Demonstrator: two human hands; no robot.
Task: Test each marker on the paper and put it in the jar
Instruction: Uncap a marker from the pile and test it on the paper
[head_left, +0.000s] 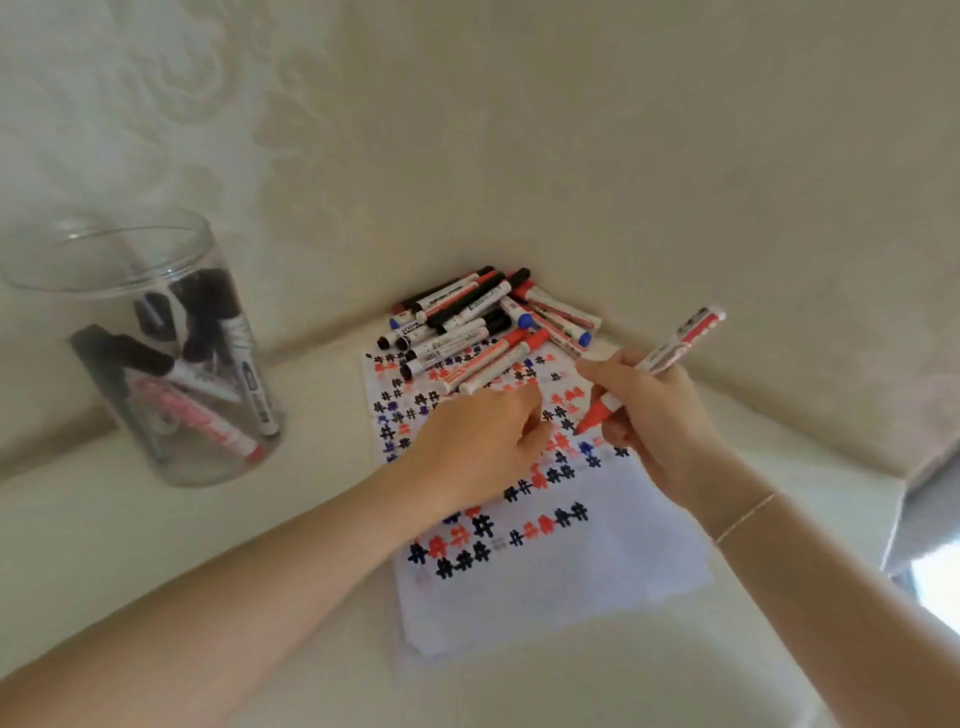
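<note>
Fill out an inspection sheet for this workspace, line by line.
Surface: pale tabletop, set against a patterned wall.
Job's things: paper covered in red, black and blue hash marks; pile of markers on its far end; clear jar holding several markers.
Clutter: nothing seen.
Hands: right hand grips a red marker, tip on the paper; left hand rests on the paper.
Cables: nothing seen.
Surroundings: bright opening at the right edge, unclear.
</note>
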